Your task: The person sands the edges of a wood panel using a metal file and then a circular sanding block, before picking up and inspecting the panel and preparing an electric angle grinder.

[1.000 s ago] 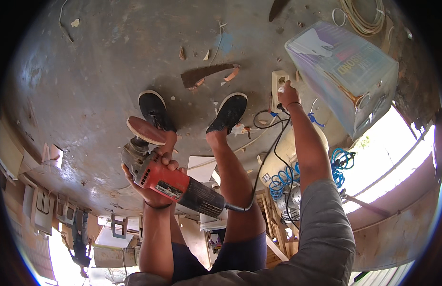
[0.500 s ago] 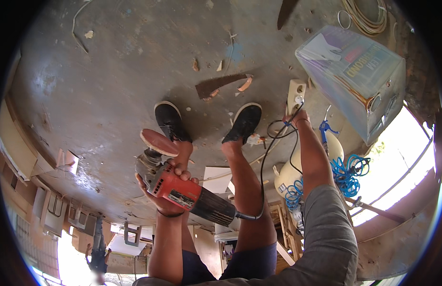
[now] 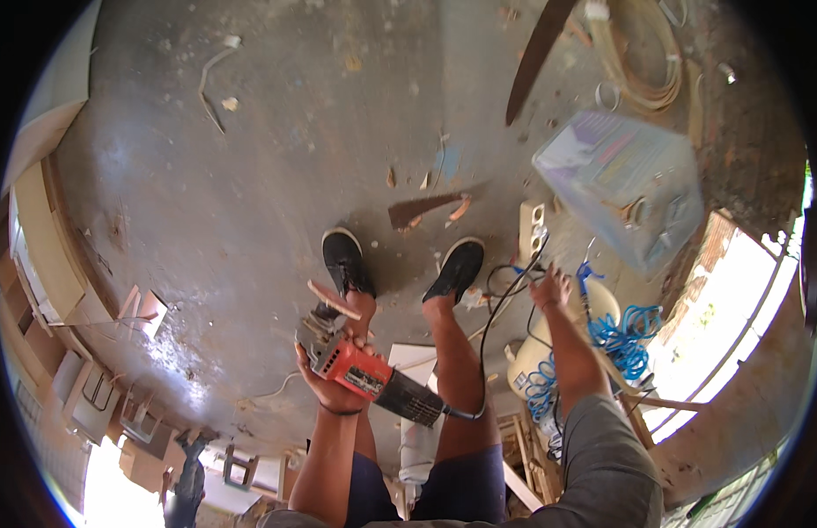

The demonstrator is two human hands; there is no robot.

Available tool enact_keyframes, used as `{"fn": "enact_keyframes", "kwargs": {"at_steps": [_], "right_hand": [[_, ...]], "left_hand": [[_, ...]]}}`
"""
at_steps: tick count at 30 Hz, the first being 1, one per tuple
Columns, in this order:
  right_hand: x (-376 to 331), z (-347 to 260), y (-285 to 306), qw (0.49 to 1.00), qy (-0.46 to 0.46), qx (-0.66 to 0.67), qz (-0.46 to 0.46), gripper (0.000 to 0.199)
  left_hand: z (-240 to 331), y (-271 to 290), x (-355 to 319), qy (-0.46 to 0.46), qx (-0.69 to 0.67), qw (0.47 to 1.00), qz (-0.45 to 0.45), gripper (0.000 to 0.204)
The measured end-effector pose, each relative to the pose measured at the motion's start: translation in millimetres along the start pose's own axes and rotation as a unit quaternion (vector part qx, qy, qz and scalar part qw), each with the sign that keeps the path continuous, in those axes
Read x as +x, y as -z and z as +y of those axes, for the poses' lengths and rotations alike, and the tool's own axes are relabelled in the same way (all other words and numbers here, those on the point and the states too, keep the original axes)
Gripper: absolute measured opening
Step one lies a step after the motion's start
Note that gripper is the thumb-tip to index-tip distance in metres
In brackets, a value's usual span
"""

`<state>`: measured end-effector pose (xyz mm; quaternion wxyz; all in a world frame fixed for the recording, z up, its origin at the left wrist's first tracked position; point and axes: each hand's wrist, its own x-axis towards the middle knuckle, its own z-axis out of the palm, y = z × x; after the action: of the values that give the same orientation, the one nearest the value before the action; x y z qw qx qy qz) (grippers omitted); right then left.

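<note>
My left hand (image 3: 329, 374) is wrapped round the red body of an angle grinder (image 3: 363, 368). The grinder has a black handle and a reddish-brown disc (image 3: 334, 300) at its head. From the handle end a black cord (image 3: 484, 352) rises in a curve to a white power strip (image 3: 526, 236) on the floor, where a plug sits. Just below the strip, my right hand (image 3: 551, 288) is open with its fingers apart, close to the cord loops. It appears to hold nothing.
A handsaw (image 3: 419, 209) lies ahead of my feet, with a dark blade (image 3: 532, 66) farther off. To the right are a large translucent container (image 3: 624, 185), a cream tank (image 3: 536, 361), a blue coiled hose (image 3: 629, 334) and a blue air gun (image 3: 587, 275). A person (image 3: 188, 480) shows at lower left.
My right hand has come off the end of the power strip and its fingers have spread. The grinder stays in my left hand. The view has shifted, so floor things appear lower.
</note>
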<state>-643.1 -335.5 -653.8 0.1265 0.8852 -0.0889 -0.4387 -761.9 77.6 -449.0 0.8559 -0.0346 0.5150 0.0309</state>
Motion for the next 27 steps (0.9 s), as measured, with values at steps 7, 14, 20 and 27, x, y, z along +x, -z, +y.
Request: {"fn": "enact_keyframes", "kwargs": {"at_steps": [7, 14, 20, 27], "right_hand": [[-221.5, -76.7, 50.4, 0.867, 0.378, 0.294, -0.135, 0.029], [-468.7, -171.6, 265.5, 0.738, 0.519, 0.427, -0.068, 0.095], [-563.0, -173.1, 432.8, 0.741, 0.39, 0.53, 0.132, 0.083], [-585.9, -175.0, 547.9, 0.433, 0.504, 0.744, 0.071, 0.069]], "left_hand": [[32.0, -22.5, -132.7, -0.053, 0.071, 0.996, -0.011, 0.079], [64.5, -160.7, -229.9, -0.142, 0.25, 0.953, -0.092, 0.051], [73.9, -307.3, -332.6, -0.212, 0.45, 0.838, -0.226, 0.065], [96.6, -387.1, -362.9, -0.329, 0.562, 0.614, -0.447, 0.089]]}}
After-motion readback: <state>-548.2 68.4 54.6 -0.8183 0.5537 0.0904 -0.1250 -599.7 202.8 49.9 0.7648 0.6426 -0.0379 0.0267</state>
